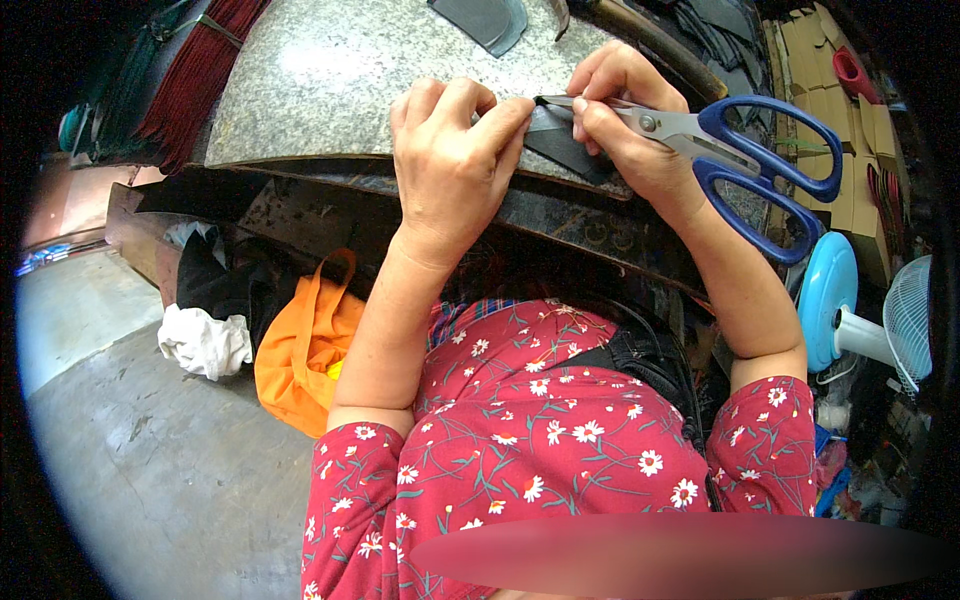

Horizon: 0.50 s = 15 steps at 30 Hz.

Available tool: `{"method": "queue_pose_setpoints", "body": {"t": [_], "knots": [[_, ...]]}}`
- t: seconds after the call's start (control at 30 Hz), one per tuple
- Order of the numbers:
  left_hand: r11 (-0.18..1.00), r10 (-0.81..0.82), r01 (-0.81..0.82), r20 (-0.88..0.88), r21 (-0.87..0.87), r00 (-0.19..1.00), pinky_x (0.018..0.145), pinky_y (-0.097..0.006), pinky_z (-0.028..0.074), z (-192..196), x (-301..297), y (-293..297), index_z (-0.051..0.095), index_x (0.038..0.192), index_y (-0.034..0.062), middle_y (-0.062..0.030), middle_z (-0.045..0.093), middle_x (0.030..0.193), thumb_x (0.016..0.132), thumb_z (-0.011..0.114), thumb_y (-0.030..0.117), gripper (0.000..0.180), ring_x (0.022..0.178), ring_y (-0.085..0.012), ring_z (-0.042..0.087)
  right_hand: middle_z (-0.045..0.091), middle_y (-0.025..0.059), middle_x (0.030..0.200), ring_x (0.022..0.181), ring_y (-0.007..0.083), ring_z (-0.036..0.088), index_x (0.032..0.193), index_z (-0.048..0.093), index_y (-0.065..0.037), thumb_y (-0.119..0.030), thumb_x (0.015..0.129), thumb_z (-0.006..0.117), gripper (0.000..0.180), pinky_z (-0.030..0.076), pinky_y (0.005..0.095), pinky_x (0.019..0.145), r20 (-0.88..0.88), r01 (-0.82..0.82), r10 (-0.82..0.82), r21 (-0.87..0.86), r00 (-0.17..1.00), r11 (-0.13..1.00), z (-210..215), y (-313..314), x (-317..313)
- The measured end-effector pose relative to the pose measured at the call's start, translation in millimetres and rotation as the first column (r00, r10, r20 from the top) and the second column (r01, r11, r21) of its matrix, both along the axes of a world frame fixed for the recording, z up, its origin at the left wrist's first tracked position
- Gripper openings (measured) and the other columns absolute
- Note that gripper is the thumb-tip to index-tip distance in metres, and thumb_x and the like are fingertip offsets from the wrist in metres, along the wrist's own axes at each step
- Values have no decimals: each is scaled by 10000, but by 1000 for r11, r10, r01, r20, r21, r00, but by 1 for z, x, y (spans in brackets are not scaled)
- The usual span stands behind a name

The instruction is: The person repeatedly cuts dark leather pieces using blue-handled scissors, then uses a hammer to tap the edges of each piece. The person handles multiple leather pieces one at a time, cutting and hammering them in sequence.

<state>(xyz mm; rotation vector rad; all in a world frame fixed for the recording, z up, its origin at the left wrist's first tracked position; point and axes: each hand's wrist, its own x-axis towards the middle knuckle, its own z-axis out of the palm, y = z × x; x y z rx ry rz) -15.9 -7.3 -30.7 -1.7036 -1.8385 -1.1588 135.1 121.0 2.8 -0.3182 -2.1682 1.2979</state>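
At the front edge of the speckled stone tabletop (pixel 320 80), my two hands work close together. My right hand (pixel 635 125) is closed around the blades of a pair of scissors (pixel 685 132). Their blue handles stick out to the right and the tips point at my left fingers. My left hand (pixel 448 165) pinches with thumb and forefinger at the upper corner of a dark grey flat piece (pixel 565 150), right by the scissor tips. This piece has a shiny, lighter upper part, and my right fingers partly cover it. Its material cannot be made out.
Several dark grey cut pieces (pixel 485 25) lie stacked beyond my hands. A wooden-handled tool (pixel 660 45) rests at the far right. Dark red cord bundles (pixel 205 85) lie at left. An orange bag (pixel 305 350) hangs below the table. A blue-and-white fan (pixel 830 300) stands right.
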Motion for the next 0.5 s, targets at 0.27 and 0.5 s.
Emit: {"method": "queue_pose_setpoints", "body": {"t": [0.27,0.5], "knots": [[1000,-5,5,16,2,1000,790,-400,408,-1,1,-1,696,871,174,-1,552,805,763,752,162,123,812,-235,530,563,71,945,710,85,572,856,522,-18,57,876,576,95,472,213,586,67,-9,-4,183,998,983,0,3,-2],[999,-19,18,19,44,1000,798,-401,407,-2,2,0,684,843,162,2,570,793,770,752,163,100,807,-236,531,568,76,941,699,92,572,856,529,-13,51,870,581,85,468,217,578,76,-7,-4,152,997,988,3,3,-3]]}}
